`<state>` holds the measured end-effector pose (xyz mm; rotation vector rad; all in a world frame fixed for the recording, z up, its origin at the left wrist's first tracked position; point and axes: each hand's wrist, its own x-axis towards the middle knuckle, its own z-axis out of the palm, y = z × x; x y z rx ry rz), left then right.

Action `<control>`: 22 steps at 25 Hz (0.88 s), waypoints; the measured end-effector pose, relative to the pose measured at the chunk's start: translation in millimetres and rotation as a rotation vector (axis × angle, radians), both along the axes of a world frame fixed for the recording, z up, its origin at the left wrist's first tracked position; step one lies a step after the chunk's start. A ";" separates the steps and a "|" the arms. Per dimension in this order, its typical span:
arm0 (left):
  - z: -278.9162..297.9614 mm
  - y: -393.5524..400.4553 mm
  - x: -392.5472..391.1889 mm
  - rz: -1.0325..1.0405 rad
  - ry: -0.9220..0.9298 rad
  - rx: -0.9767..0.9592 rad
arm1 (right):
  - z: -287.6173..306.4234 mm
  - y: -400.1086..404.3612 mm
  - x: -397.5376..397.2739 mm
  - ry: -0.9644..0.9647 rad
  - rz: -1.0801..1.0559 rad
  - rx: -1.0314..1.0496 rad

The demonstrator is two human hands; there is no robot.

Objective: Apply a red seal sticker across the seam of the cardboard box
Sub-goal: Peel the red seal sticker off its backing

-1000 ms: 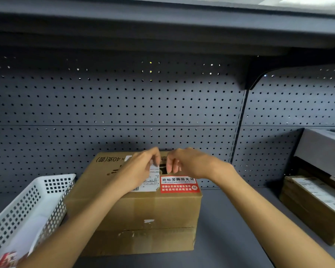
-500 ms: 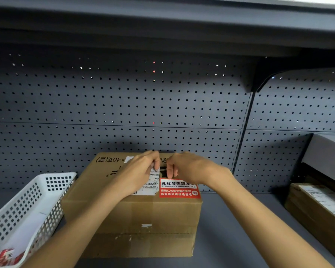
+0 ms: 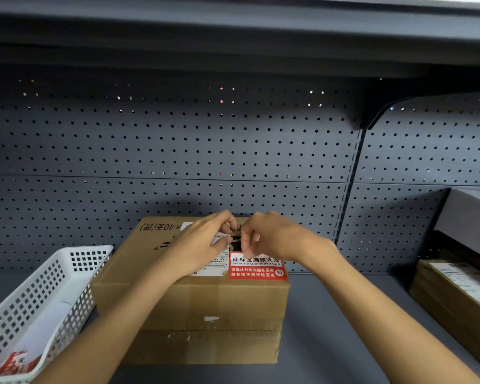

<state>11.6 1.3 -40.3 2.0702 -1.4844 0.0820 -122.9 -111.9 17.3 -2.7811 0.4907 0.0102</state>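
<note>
The left hand (image 3: pixel 203 245) covers most of the white label (image 3: pixel 219 266) on the cardboard box (image 3: pixel 205 297); its print is too small to read. The white basket (image 3: pixel 53 286) and side boxes (image 3: pixel 455 297) are cut off by the frame's edges.

Dark grey pegboard back wall (image 3: pixel 178 139), grey shelf surface (image 3: pixel 330 328), overhanging upper shelf (image 3: pixel 233 31), dim light, black bracket (image 3: pixel 372 117)

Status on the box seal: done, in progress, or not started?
In progress. One red sticker already lies on the cardboard box top, beside a white label. Left hand and right hand pinch something small above it, unclear what. Left: pressing it down. More stickers wait in the white basket.
</note>
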 end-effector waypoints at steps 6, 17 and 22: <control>-3.1 -1.3 2.0 -0.015 -0.036 0.016 | -3.5 0.9 -7.7 -0.107 -0.002 -0.068; -3.1 -1.8 3.6 -0.037 -0.053 0.025 | -1.6 17.5 -12.7 -0.156 -0.052 -0.208; -4.8 -1.7 5.3 -0.038 -0.055 0.027 | -2.7 20.0 -13.5 -0.164 -0.077 -0.200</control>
